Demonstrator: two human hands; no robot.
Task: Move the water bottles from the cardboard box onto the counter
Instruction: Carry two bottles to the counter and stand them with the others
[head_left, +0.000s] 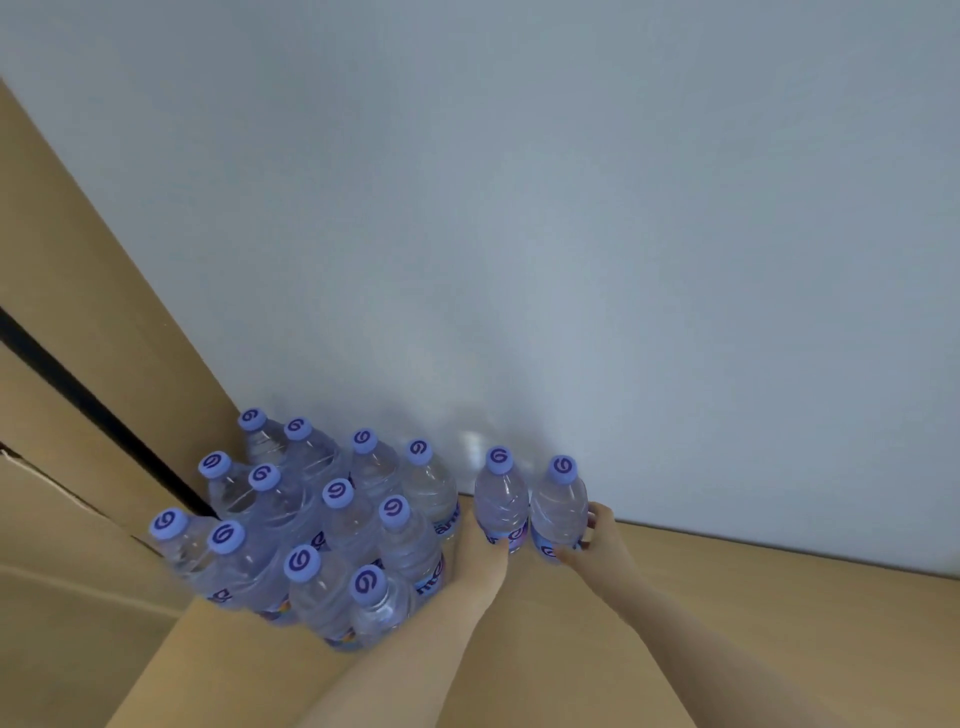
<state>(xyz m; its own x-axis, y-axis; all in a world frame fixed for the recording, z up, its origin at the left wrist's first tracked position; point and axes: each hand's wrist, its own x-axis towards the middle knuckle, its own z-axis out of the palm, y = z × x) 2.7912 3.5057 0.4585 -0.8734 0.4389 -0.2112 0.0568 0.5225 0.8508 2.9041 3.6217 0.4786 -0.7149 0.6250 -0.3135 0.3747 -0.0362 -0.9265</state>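
We see two bottles standing upright on the counter against the wall, touching each other. Our left hand grips the left bottle low on its body; our right hand curls round the right bottle. Just left stands a cluster of bottles, packed close. Far left lies cardboard.

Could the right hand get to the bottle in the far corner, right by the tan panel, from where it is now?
Probably not directly: the right hand grips a bottle, and the other bottles block the corner bottle.
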